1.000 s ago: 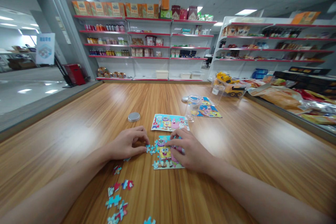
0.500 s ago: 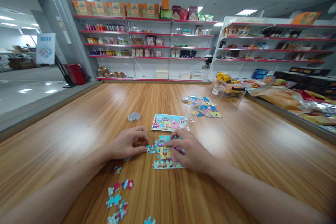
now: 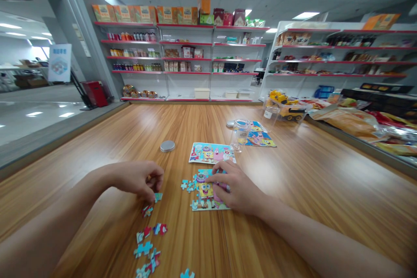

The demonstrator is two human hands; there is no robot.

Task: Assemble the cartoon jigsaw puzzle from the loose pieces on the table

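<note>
My left hand (image 3: pixel 143 179) is over the wooden table (image 3: pixel 124 234), fingers bent and thumb apart from them, beside a green-blue jigsaw piece (image 3: pixel 158 197). Whether the thumb touches that piece I cannot tell. Just below lies a red and blue piece (image 3: pixel 147 211). My right hand (image 3: pixel 230 184) rests with fingers spread on the right part of a partly joined cartoon jigsaw puzzle (image 3: pixel 206 192), hiding some of it. Small blue pieces (image 3: pixel 188 185) lie at its left edge. Behind the puzzle is a picture card (image 3: pixel 210 153) with a matching scene.
Several loose pieces (image 3: pixel 143 248) are scattered at the front left. A metal lid (image 3: pixel 167 146) lies left of the card. A clear plastic jar (image 3: pixel 241 134) stands behind it, near another cartoon puzzle (image 3: pixel 260 140). A bin of yellow toy trucks (image 3: pixel 289 108) sits at the back right.
My left hand has moved left and down, away from the blue pieces at the puzzle's edge to the loose pieces. My right hand stays on the puzzle.
</note>
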